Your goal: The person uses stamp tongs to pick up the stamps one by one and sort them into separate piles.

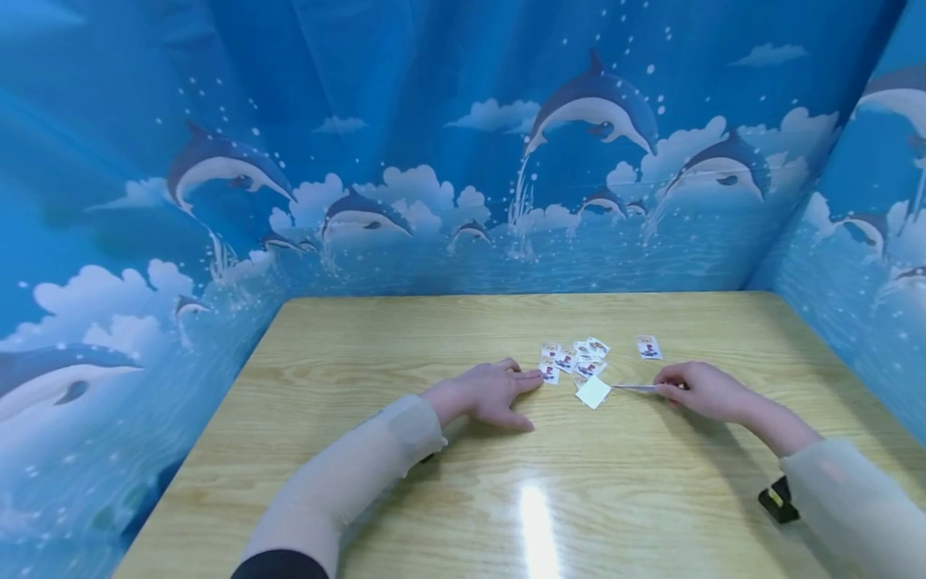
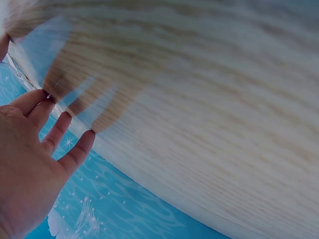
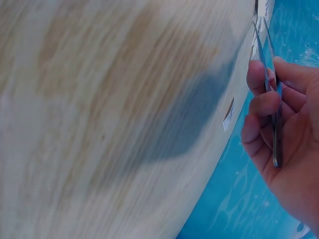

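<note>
My right hand (image 1: 700,391) pinches metal tweezers (image 3: 277,144) between thumb and fingers. Their tips point left, close to a pale blank square (image 1: 594,392) at the near end of a loose group of small printed cards (image 1: 567,361). In the right wrist view the two tips stand slightly apart. On the other side of the cards my left hand (image 1: 494,394) rests on the table, its fingers spread. One fingertip lies at the edge of the leftmost printed card (image 1: 549,371). In the left wrist view its fingertips touch the tabletop, and the cards are mostly hidden.
A single printed card (image 1: 649,347) lies apart, beyond my right hand. The wooden table (image 1: 376,346) ends at a blue curtain (image 1: 434,161) with dolphins, which also closes off both sides. A small black object (image 1: 779,500) shows at my right sleeve.
</note>
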Motion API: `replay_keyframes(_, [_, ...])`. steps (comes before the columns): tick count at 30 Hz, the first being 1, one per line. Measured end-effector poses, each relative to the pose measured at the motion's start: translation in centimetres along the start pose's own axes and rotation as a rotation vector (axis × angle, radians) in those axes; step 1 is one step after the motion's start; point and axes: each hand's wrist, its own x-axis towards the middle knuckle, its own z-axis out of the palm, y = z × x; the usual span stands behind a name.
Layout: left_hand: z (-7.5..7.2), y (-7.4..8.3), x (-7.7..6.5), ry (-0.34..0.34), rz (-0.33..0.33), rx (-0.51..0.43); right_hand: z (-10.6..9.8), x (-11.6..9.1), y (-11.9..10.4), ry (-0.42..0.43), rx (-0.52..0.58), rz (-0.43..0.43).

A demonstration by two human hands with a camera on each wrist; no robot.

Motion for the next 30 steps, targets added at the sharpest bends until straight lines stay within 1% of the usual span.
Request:
replay_keyframes(12, [0.03, 0.0, 0.05, 0.006, 0.005, 0.008, 0.47, 0.43, -0.3, -0.018, 0.026, -0.011])
replay_keyframes(19, [-0.29, 0.04, 0.09, 0.01, 0.004, -0.015, 0.56, 0.43, -0.59, -0.008, 0.019, -0.023])
replay_keyframes(26, [-0.63, -0.15, 0.5, 0.015, 0.025, -0.019, 0.58, 0.42, -0.73, -0.015, 0.037, -0.013])
replay_keyframes(30, [-0.95, 0.0, 0.56, 0.026, 0.043, -0.031, 0.54, 0.41, -0.69, -0.021, 0.042, 0.002])
